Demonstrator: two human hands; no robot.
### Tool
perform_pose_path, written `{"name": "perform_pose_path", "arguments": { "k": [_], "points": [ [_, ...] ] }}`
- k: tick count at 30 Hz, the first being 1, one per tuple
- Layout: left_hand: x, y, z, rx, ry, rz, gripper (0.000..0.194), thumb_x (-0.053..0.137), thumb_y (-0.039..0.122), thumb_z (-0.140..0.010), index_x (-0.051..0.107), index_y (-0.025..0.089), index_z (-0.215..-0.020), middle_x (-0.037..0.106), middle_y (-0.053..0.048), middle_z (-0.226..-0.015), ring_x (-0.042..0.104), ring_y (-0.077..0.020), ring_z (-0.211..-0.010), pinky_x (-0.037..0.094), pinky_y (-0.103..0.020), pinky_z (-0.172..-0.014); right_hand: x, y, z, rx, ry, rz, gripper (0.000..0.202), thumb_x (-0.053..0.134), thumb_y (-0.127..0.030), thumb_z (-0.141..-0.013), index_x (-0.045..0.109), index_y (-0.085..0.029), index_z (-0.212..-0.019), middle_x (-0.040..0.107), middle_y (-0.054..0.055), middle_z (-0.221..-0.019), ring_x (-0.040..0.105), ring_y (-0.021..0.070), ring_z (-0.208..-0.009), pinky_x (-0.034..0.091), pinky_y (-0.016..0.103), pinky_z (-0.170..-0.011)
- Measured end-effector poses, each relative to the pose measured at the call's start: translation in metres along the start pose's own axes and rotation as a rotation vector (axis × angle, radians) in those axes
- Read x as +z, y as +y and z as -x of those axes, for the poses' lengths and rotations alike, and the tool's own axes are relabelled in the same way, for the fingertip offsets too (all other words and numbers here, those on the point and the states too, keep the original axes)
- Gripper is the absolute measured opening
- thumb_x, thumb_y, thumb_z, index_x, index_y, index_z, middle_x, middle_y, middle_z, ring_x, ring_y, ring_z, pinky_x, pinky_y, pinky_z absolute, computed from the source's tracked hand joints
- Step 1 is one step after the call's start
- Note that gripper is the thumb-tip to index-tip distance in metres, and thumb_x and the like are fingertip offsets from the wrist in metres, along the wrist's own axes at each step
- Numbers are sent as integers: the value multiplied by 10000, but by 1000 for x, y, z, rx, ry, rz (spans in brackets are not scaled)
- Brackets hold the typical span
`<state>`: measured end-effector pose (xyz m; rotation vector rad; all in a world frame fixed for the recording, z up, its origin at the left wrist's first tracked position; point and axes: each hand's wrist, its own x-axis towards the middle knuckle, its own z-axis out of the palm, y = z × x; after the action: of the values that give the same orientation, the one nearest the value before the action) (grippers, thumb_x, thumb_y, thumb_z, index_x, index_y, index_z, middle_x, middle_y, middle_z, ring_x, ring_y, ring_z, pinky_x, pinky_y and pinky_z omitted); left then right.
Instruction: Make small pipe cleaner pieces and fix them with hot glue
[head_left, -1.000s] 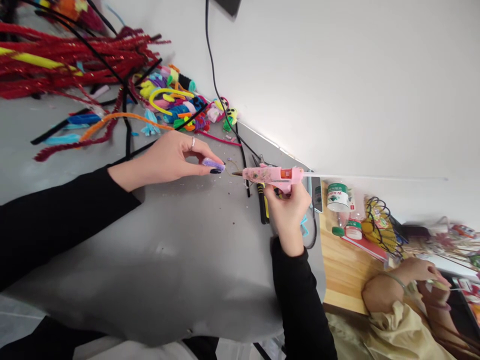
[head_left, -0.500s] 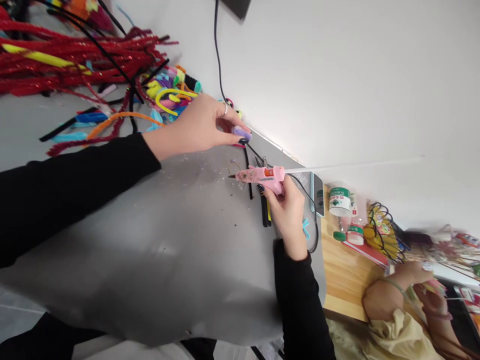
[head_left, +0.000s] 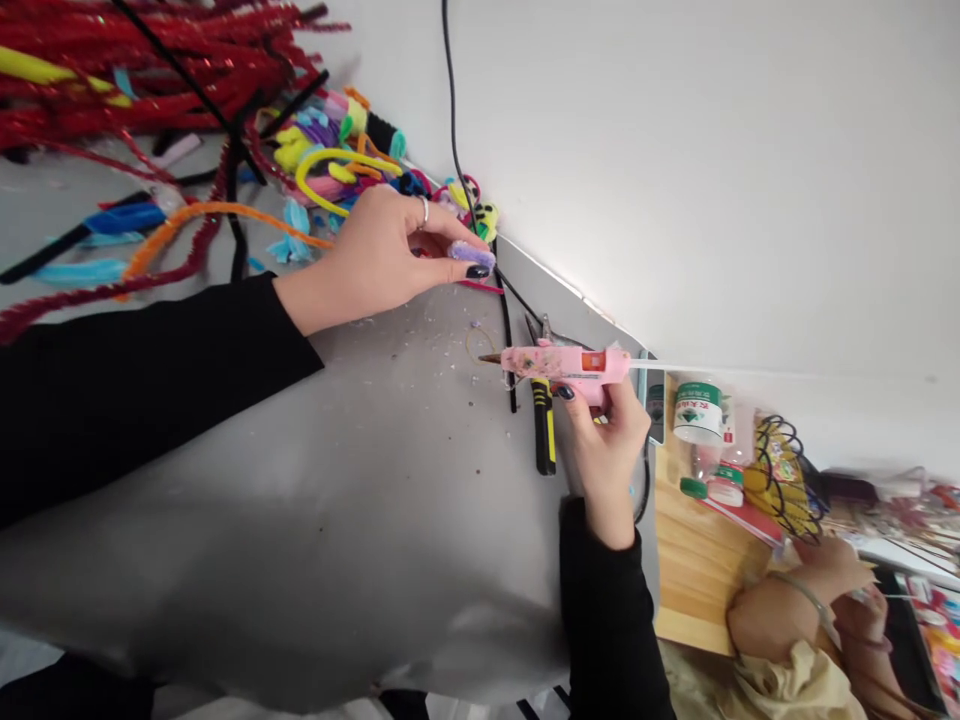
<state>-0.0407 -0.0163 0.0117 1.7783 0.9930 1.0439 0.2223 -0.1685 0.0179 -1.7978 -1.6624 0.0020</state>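
Between thumb and fingers, my left hand (head_left: pixel 390 245) pinches a small fuzzy purple piece (head_left: pixel 471 256), which looks like pipe cleaner. My right hand (head_left: pixel 609 450) is wrapped round the handle of a pink glue gun (head_left: pixel 562 362). Its dark nozzle points left, and a long clear glue stick (head_left: pixel 697 368) juts out of its back end. Pliers (head_left: pixel 544 425) with black and yellow handles lie just below the gun. A straight black pipe cleaner (head_left: pixel 507 340) lies on the grey mat (head_left: pixel 375 500), partly behind the gun's nozzle end.
Red tinsel pipe cleaners (head_left: pixel 187 75) and mixed coloured pieces (head_left: pixel 337 150) are heaped at upper left. A black cord (head_left: pixel 454 110) runs over the white wall. At right, bottles (head_left: pixel 701 410) lie on a wooden table (head_left: pixel 686 570), near another person's arms (head_left: pixel 780 610).
My right hand has moved the glue gun right, away from my left hand. My left hand, still pinching the purple piece, has shifted slightly left and up. The view has shifted a little.
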Motion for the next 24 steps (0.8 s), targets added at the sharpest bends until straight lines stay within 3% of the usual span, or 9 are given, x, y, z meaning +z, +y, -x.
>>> {"name": "perform_pose_path", "arguments": {
  "k": [5,10,15,24],
  "points": [
    [0,2,2,8,-35,-32,399,752,499,-846,827,188,-1084,801,-23,-981,697,-215,-924,575,-270,-834,-2,2,1,-44,-27,-2,345,677,-496,-928,578,-200,-782,413,-66,-651,341,107,-587,316,242,-545],
    [1,1,3,2,-3,9,348,790,483,-846,832,223,-1075,801,-30,-1035,713,-257,-962,602,-333,-878,-5,3,1,-99,-44,46,409,685,-546,-942,569,-207,-745,380,-66,-652,319,111,-588,318,260,-568],
    [3,0,3,-13,35,-51,343,783,503,-845,847,236,-1050,803,-28,-944,706,-255,-893,598,-345,-847,-8,2,2,-131,-27,64,449,658,-580,-955,547,-211,-725,375,-62,-644,313,114,-585,306,272,-565],
    [5,0,1,34,68,-18,237,795,436,-818,854,260,-965,806,-32,-931,717,-257,-883,589,-331,-776,-7,-3,0,-244,-28,-5,350,736,-422,-946,584,-195,-729,387,-59,-658,318,110,-599,285,261,-569]
  ]
}}
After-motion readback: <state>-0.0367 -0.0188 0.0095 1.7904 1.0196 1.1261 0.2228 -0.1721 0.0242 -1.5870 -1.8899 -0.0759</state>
